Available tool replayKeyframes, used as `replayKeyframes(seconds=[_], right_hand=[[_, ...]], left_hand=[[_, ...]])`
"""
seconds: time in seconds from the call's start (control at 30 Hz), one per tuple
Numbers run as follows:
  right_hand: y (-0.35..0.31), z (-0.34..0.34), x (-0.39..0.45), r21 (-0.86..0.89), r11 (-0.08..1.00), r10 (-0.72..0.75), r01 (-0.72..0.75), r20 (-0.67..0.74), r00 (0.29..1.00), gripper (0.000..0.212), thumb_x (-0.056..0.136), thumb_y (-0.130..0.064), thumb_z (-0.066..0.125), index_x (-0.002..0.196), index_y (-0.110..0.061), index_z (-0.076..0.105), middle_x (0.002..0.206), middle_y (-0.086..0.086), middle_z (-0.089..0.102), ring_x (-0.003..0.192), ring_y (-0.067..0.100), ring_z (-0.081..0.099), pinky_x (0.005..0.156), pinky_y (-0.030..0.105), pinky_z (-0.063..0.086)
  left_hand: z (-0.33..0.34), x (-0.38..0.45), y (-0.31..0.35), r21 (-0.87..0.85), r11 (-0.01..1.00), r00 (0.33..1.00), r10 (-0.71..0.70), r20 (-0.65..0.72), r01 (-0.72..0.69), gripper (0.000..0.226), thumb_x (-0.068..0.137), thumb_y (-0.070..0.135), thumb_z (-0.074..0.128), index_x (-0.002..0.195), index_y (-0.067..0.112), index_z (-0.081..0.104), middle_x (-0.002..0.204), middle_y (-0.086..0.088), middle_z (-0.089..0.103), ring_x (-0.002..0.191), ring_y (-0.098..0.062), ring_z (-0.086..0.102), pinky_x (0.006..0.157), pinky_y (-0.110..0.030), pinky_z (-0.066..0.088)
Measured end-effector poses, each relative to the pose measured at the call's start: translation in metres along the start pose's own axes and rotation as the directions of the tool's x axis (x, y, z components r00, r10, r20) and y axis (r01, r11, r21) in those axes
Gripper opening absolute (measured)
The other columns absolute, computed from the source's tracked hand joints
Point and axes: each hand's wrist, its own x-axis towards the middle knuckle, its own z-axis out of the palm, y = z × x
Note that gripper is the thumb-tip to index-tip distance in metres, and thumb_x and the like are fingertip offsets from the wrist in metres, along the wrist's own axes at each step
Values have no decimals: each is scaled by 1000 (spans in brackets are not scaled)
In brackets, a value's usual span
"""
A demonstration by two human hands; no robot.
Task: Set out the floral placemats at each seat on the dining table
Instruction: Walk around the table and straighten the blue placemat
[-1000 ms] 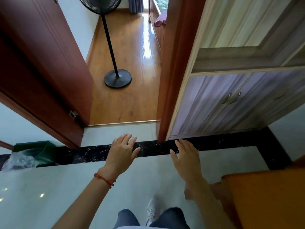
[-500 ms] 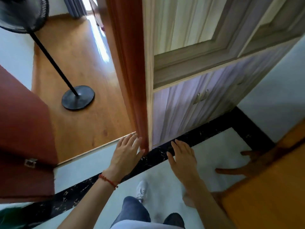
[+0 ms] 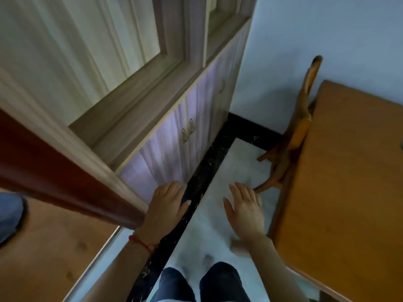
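Hands [image 3: 165, 205] [image 3: 244, 211] hover empty beside dining table [image 3: 349, 182].

A pale wood cabinet [image 3: 113, 68] fills the upper left, with lilac-tinted lower doors [image 3: 165, 158] bearing two metal handles [image 3: 188, 130] side by side. A red-brown door frame [image 3: 54, 177] runs beside it, with orange wood flooring [image 3: 50, 247] beyond at lower left. The floor [image 3: 237, 162] is pale glossy tile edged by a black marble strip [image 3: 202, 168] along the cabinet foot and the light blue wall [image 3: 327, 29]; an orange-brown table [image 3: 353, 192] fills the right, a wooden chair [image 3: 298, 131] tucked at its far edge.
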Motion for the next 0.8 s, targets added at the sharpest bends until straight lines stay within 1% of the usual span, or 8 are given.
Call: replayKeyframes(seconds=[0.07,0.17,0.2,0.33,0.5,0.57,0.67,0.8], right_hand=[[14,-4,9,-21,998,67,-67,-8,998,44,85,-37,39,109,-8,63,109,11,67,103,28,63,84,39,51],[35,-8,26,-24,991,131,-132,-25,991,45,86,-37,38,111,-8,61,112,12,65,106,30,61,86,42,50],[42,-8,33,-31,988,148,-149,-39,988,45,86,-36,38,111,-8,61,112,12,65,107,30,61,86,42,50],[70,-13,71,-43,978,199,-203,-83,977,44,85,-35,39,109,-6,62,111,14,66,106,32,61,86,44,50],[97,-22,120,-56,973,215,-223,-122,969,46,85,-35,39,111,-6,61,113,14,65,109,31,61,87,44,50],[107,-27,140,-62,972,218,-228,-133,967,45,86,-35,39,112,-6,61,115,15,64,110,31,60,89,44,49],[119,-32,162,-61,967,236,-249,-164,958,45,87,-36,40,114,-6,60,119,15,63,114,31,57,91,44,48],[130,-39,192,-53,958,265,-283,-220,939,45,89,-36,40,115,-6,60,122,14,61,118,31,54,95,45,45]], left_hand=[[2,25,5,-7,999,999,44,29,-44,66,97,46,10,111,7,62,111,-11,66,104,-23,56,87,-35,46],[9,66,12,-19,994,993,106,53,-105,57,94,45,26,112,6,63,113,-13,65,104,-27,60,85,-38,51],[11,81,14,-9,993,990,120,69,-120,57,93,46,27,111,5,63,113,-13,65,103,-28,62,84,-39,52],[16,140,21,15,986,982,164,96,-166,59,92,48,27,112,6,63,114,-14,65,105,-29,62,86,-39,52],[9,206,30,17,980,978,197,72,-199,56,92,45,28,111,5,63,113,-15,65,104,-30,62,88,-36,50],[6,232,33,18,978,977,207,59,-208,59,93,45,25,112,4,63,115,-16,65,105,-30,62,89,-38,50],[6,265,40,28,970,969,238,66,-240,55,90,42,32,112,3,63,115,-17,64,106,-31,62,87,-42,51],[6,310,48,7,953,951,301,71,-302,63,95,46,19,115,4,61,118,-16,63,109,-31,60,87,-44,51]])
